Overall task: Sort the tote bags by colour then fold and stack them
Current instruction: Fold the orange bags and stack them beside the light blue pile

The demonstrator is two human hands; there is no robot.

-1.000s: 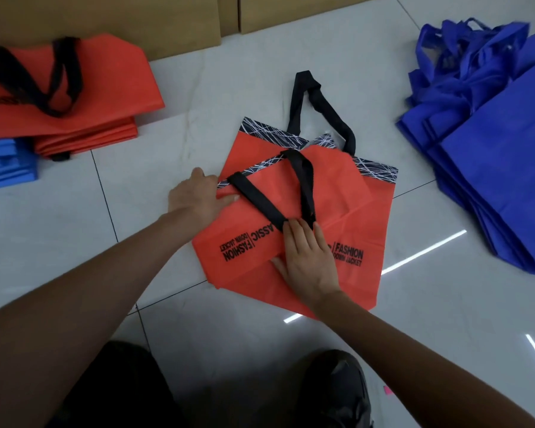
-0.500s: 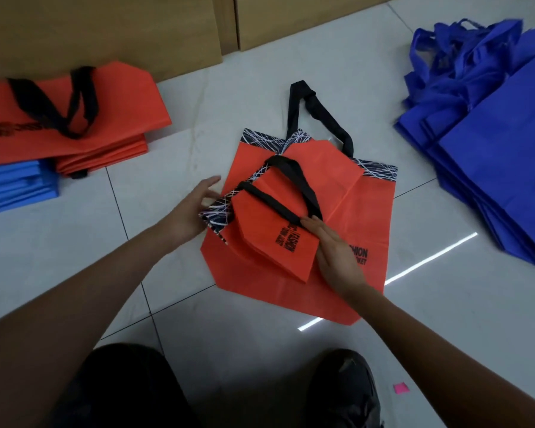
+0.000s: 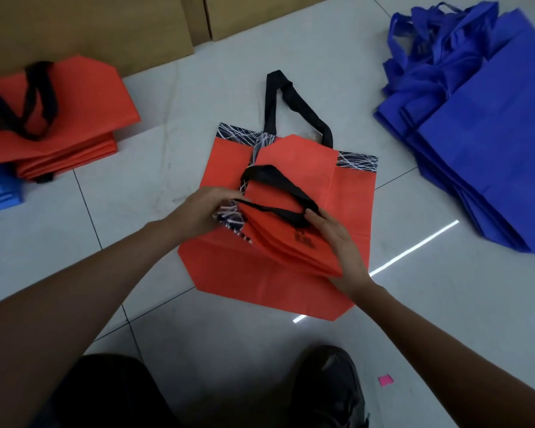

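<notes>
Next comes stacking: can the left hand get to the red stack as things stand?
Probably yes: only bare floor lies between the left hand and the red stack on that side. The hand grips the folded bag, which would go along.

Both forearms bare, reaching forward, converging at centre.
Left arm (image 3: pixel 90 288): enters from lower left, wrist roughly straight.
Left hand (image 3: pixel 201 208): back of hand up, fingers curled, gripping left edge of folded bag (image 3: pixel 278 242).
Right arm (image 3: pixel 445 341): enters from lower right, wrist bent slightly inward.
Right hand (image 3: pixel 340 242): on bag's right edge, fingers fairly straight, close together, pointing up-left; thumb hidden under fabric.
Hands near each other, not touching, bag between them.
</notes>
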